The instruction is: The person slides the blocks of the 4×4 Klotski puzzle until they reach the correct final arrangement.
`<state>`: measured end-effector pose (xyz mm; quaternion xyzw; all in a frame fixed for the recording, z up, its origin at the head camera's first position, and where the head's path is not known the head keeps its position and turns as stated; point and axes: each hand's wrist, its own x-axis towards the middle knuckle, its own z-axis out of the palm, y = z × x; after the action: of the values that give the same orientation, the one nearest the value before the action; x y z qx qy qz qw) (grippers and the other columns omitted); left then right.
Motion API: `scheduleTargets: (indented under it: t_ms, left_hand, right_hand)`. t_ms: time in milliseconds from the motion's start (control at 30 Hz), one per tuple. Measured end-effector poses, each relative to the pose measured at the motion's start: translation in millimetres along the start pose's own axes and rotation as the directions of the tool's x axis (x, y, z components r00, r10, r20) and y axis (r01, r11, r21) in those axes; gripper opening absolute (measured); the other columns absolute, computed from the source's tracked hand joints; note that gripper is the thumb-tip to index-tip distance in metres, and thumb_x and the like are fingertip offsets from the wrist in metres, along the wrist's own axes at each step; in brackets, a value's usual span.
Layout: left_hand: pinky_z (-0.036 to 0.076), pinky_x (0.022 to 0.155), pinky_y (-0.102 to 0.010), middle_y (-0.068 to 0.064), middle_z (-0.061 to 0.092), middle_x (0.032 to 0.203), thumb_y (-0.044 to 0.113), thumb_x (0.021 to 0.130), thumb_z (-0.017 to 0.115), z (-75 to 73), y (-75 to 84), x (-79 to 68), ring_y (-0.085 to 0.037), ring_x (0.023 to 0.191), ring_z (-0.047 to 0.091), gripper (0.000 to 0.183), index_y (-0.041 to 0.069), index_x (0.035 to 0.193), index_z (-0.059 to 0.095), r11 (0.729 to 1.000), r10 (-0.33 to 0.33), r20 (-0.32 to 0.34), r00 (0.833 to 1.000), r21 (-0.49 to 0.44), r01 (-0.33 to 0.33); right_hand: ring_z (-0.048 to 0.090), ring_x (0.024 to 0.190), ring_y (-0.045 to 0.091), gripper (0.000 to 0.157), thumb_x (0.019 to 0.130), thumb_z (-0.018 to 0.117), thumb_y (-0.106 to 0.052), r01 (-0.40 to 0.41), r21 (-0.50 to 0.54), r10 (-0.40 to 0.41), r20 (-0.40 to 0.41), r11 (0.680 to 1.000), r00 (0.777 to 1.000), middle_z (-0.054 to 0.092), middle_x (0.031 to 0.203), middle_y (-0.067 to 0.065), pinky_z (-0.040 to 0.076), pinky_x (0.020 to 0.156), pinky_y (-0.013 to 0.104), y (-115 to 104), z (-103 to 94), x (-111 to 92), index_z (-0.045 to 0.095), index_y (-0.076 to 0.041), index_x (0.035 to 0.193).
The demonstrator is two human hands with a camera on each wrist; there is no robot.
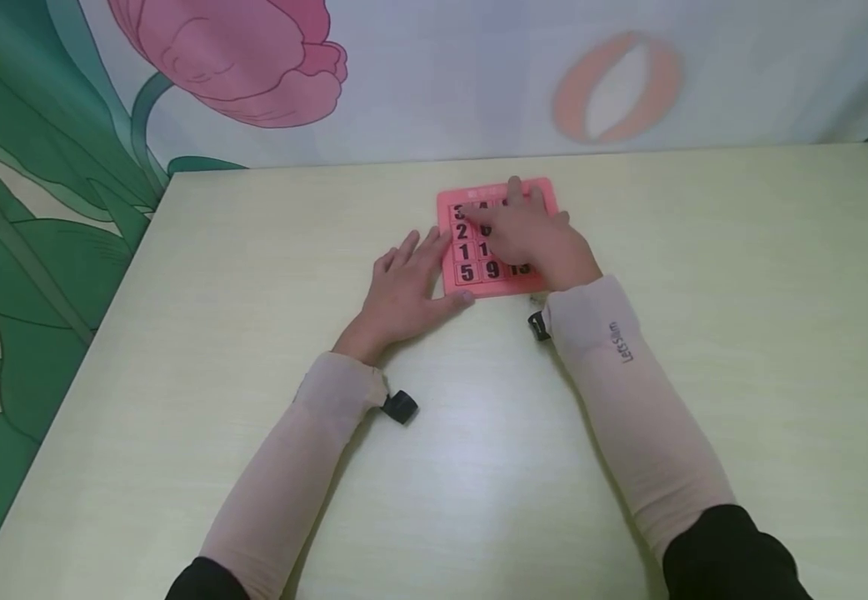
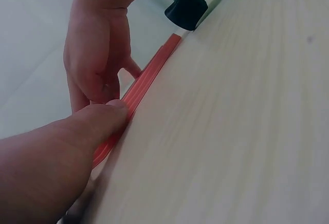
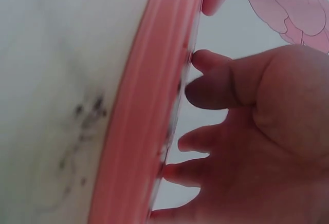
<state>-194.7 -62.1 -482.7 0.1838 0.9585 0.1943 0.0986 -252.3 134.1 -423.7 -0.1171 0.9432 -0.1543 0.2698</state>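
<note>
A pink number slide puzzle (image 1: pixel 476 260) with black digits on square tiles lies flat near the far side of the table. My left hand (image 1: pixel 407 292) rests at its near left corner, thumb along the near edge and fairly straight fingertips at the left edge. Over the tiles is my right hand (image 1: pixel 535 237), palm down with fingers spread, covering much of the right half. Its index finger points left, the tip at the tile marked 3. In the right wrist view, several fingertips meet the top face beside the puzzle's ridged side (image 3: pixel 139 100). The left thumb (image 2: pixel 97 126) overlaps that side in the left wrist view.
The pale wood-grain table (image 1: pixel 449 483) extends around the puzzle. Behind its far edge hangs a printed cloth (image 1: pixel 441 83) with pink flowers and green leaves. A black wrist device (image 1: pixel 401 407) sits at the left cuff, another (image 1: pixel 539 326) at the right.
</note>
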Motion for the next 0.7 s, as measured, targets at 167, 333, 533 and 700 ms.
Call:
scheduleTargets:
  t_ms: [167,333,533,700]
  left_hand:
    - [0.005,0.12,-0.048,0.003,0.008,0.169,0.069,0.093,0.05,0.3,-0.1,0.1,-0.023,0.154,-0.002,0.093,0.023,0.164,0.013,1.0,0.006,0.002,1.0,0.007,-0.006]
    - [0.005,0.12,-0.048,0.002,0.009,0.169,0.069,0.093,0.051,-0.8,0.7,0.3,-0.023,0.154,-0.002,0.093,0.022,0.164,0.015,1.0,0.015,-0.006,1.0,0.007,-0.015]
    - [0.005,0.12,-0.047,0.003,0.009,0.169,0.07,0.093,0.051,-0.1,0.7,0.4,-0.023,0.154,-0.001,0.093,0.024,0.164,0.013,1.0,0.008,-0.008,1.0,0.01,-0.008]
    - [0.004,0.12,-0.047,0.002,0.009,0.169,0.07,0.092,0.051,0.5,1.6,-0.1,-0.023,0.154,-0.002,0.093,0.026,0.164,0.012,1.0,-0.006,-0.001,1.0,0.012,0.006]
  right_hand:
    - [-0.013,0.147,0.052,0.064,0.106,0.037,-0.016,-0.005,-0.029,0.005,0.026,1.0,1.0,-0.019,0.164,0.024,0.004,0.105,0.081,-1.0,2.3,0.7,0.017,-0.043,0.161]
    - [-0.006,0.148,0.053,0.064,0.106,0.04,-0.013,-0.001,-0.028,0.0,-0.007,1.0,1.0,-0.009,0.166,0.025,0.009,0.104,0.082,-1.3,1.7,0.3,0.022,-0.041,0.161]
    - [0.005,0.148,0.05,0.061,0.104,0.043,-0.011,-0.006,0.026,0.007,-0.056,1.0,0.998,0.007,0.166,0.022,0.013,0.105,0.08,-1.3,-0.4,-0.9,0.03,-0.029,0.161]
    - [0.026,0.138,0.043,0.048,0.102,0.048,-0.011,-0.004,0.058,0.01,-0.105,0.998,0.994,0.035,0.152,0.018,0.02,0.106,0.077,0.9,-0.6,-0.6,0.042,-0.016,0.15]
